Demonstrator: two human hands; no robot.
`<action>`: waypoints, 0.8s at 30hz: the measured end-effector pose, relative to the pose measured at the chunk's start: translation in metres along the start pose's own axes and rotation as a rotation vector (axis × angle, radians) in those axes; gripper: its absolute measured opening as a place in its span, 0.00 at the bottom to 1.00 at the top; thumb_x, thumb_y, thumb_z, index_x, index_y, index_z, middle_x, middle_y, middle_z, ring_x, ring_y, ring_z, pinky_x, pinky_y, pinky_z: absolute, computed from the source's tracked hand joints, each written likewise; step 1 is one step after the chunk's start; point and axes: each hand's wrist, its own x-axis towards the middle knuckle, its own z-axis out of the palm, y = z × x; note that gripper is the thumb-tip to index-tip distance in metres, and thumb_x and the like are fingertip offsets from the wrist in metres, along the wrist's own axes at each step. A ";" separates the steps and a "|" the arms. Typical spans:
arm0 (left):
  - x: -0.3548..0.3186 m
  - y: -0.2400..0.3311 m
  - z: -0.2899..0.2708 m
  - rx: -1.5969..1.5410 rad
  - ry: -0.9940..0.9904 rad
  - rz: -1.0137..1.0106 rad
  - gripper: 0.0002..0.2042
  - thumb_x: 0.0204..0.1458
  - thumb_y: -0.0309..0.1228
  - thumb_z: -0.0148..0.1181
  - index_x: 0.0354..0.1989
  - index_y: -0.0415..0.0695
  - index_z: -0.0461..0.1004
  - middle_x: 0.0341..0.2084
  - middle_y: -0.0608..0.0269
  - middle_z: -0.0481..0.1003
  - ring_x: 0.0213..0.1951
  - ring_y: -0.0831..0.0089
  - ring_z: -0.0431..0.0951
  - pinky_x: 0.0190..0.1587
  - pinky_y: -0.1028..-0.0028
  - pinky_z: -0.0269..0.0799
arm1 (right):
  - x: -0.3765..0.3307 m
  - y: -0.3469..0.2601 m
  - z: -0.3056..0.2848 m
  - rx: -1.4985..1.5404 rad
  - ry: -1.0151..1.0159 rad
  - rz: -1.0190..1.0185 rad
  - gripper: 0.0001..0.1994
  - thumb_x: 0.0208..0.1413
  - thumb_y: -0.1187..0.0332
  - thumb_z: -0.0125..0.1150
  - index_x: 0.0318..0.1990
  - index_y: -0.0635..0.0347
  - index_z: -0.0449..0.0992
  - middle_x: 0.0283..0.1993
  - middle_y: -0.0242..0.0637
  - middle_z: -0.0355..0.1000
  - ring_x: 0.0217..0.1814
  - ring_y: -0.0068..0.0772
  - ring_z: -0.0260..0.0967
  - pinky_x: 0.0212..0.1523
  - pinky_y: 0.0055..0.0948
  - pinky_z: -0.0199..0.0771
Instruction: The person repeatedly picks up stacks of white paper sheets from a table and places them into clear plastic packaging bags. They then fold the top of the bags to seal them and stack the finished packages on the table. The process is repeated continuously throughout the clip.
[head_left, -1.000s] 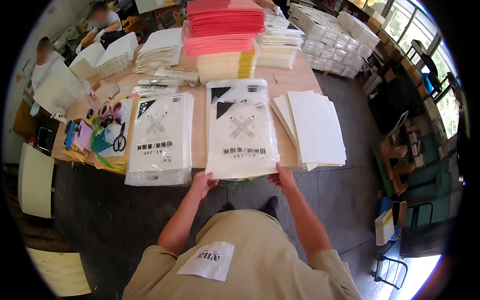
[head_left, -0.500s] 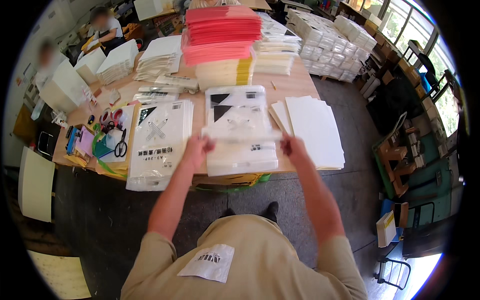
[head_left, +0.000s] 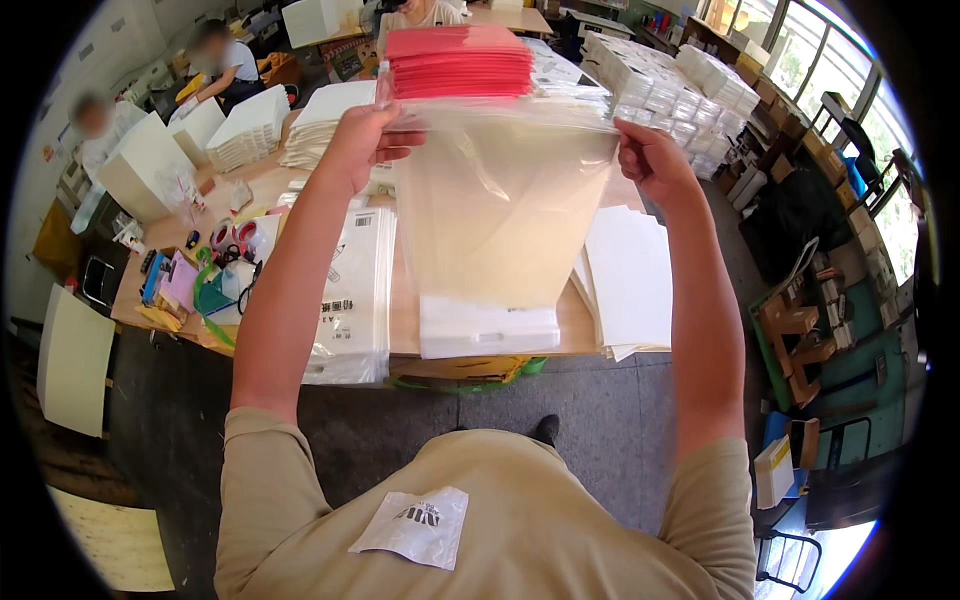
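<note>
A large see-through plastic bag (head_left: 505, 215) hangs stretched between my two hands above the table. My left hand (head_left: 366, 148) has the bag's upper left corner, with some of its fingers spread. At the upper right corner, my right hand (head_left: 652, 160) pinches the edge between thumb and fingers. Behind and below the bag, the near end of a pile of plastic bags (head_left: 488, 332) shows; the rest is covered. White paper sheets (head_left: 632, 275) lie to the right, partly behind my right forearm. Left of the bag, a stack of printed clear packs (head_left: 368, 285) is partly hidden by my left forearm.
Beyond the bag rises a tall red stack (head_left: 460, 65). Tape rolls (head_left: 222, 236), scissors and small items crowd the table's left side. White stacks (head_left: 248, 125) stand at the back left. Wrapped packs (head_left: 660, 85) are piled at the far right. Other people are across the table.
Both hands have risen and moved away from me, up from the pile of bags. The bag between them now hangs spread out in front of the red stack.
</note>
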 end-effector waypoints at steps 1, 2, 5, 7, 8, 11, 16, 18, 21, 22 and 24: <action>0.009 -0.003 -0.001 -0.011 0.004 -0.027 0.14 0.64 0.39 0.51 0.48 0.42 0.72 0.40 0.60 0.80 0.39 0.69 0.83 0.37 0.73 0.76 | 0.006 0.000 0.000 -0.043 0.017 0.013 0.14 0.58 0.63 0.64 0.22 0.55 0.72 0.18 0.30 0.68 0.17 0.23 0.60 0.19 0.22 0.56; 0.016 -0.003 0.001 -0.020 0.003 -0.056 0.15 0.65 0.40 0.50 0.49 0.42 0.72 0.40 0.59 0.79 0.39 0.68 0.82 0.39 0.71 0.76 | 0.010 -0.001 0.003 -0.085 0.037 0.026 0.13 0.57 0.63 0.64 0.23 0.55 0.72 0.19 0.31 0.70 0.18 0.23 0.63 0.20 0.22 0.58; 0.024 -0.002 0.004 -0.011 0.023 -0.056 0.18 0.65 0.45 0.50 0.46 0.41 0.72 0.41 0.59 0.79 0.41 0.69 0.82 0.40 0.72 0.75 | 0.017 -0.008 0.002 -0.184 0.053 0.049 0.09 0.57 0.63 0.65 0.27 0.55 0.76 0.27 0.36 0.79 0.24 0.25 0.72 0.27 0.25 0.67; 0.025 0.004 0.003 0.009 0.061 0.027 0.21 0.65 0.49 0.48 0.45 0.40 0.71 0.41 0.57 0.79 0.39 0.68 0.82 0.40 0.71 0.75 | 0.012 -0.013 0.011 -0.179 0.050 -0.009 0.09 0.57 0.63 0.65 0.29 0.55 0.76 0.30 0.38 0.80 0.25 0.25 0.73 0.29 0.25 0.68; 0.022 0.007 0.006 0.014 0.079 0.065 0.22 0.65 0.50 0.48 0.45 0.40 0.72 0.40 0.57 0.79 0.38 0.68 0.82 0.39 0.71 0.76 | 0.010 -0.015 0.010 -0.193 0.053 -0.042 0.09 0.58 0.62 0.64 0.32 0.57 0.78 0.33 0.39 0.81 0.29 0.25 0.74 0.32 0.25 0.69; 0.014 0.005 0.008 0.046 0.086 0.142 0.24 0.65 0.52 0.47 0.40 0.39 0.73 0.36 0.57 0.80 0.34 0.69 0.82 0.37 0.71 0.76 | -0.008 -0.015 0.014 -0.231 0.074 -0.210 0.11 0.59 0.62 0.62 0.33 0.60 0.79 0.32 0.38 0.81 0.31 0.23 0.74 0.35 0.25 0.69; -0.048 -0.108 -0.019 0.231 -0.010 0.230 0.25 0.65 0.50 0.47 0.31 0.37 0.74 0.26 0.57 0.80 0.26 0.72 0.80 0.32 0.74 0.76 | -0.055 0.075 0.003 -0.508 0.092 -0.278 0.12 0.59 0.64 0.60 0.31 0.65 0.82 0.29 0.36 0.78 0.30 0.21 0.70 0.34 0.23 0.68; -0.095 -0.172 -0.011 0.261 0.036 0.035 0.18 0.65 0.41 0.52 0.34 0.36 0.75 0.24 0.59 0.79 0.26 0.75 0.79 0.28 0.75 0.74 | -0.083 0.146 -0.010 -0.549 0.157 -0.129 0.12 0.60 0.64 0.60 0.32 0.64 0.82 0.27 0.34 0.77 0.30 0.20 0.69 0.33 0.24 0.68; -0.144 -0.286 -0.003 0.230 0.035 -0.168 0.19 0.65 0.40 0.51 0.33 0.34 0.74 0.23 0.59 0.78 0.23 0.73 0.79 0.26 0.75 0.73 | -0.118 0.269 -0.028 -0.442 0.235 0.099 0.14 0.60 0.63 0.60 0.31 0.66 0.80 0.25 0.32 0.76 0.29 0.19 0.68 0.32 0.23 0.67; -0.154 -0.313 0.001 0.188 0.055 -0.264 0.19 0.65 0.41 0.51 0.32 0.34 0.74 0.23 0.59 0.77 0.23 0.73 0.79 0.25 0.75 0.73 | -0.126 0.307 -0.031 -0.365 0.267 0.107 0.14 0.61 0.62 0.60 0.29 0.64 0.80 0.25 0.31 0.75 0.29 0.19 0.68 0.32 0.25 0.67; -0.174 -0.352 0.007 0.170 0.110 -0.417 0.21 0.64 0.43 0.52 0.31 0.33 0.74 0.22 0.58 0.77 0.22 0.73 0.79 0.24 0.74 0.73 | -0.139 0.353 -0.036 -0.355 0.266 0.216 0.16 0.61 0.60 0.59 0.27 0.62 0.79 0.25 0.32 0.76 0.28 0.20 0.69 0.32 0.24 0.67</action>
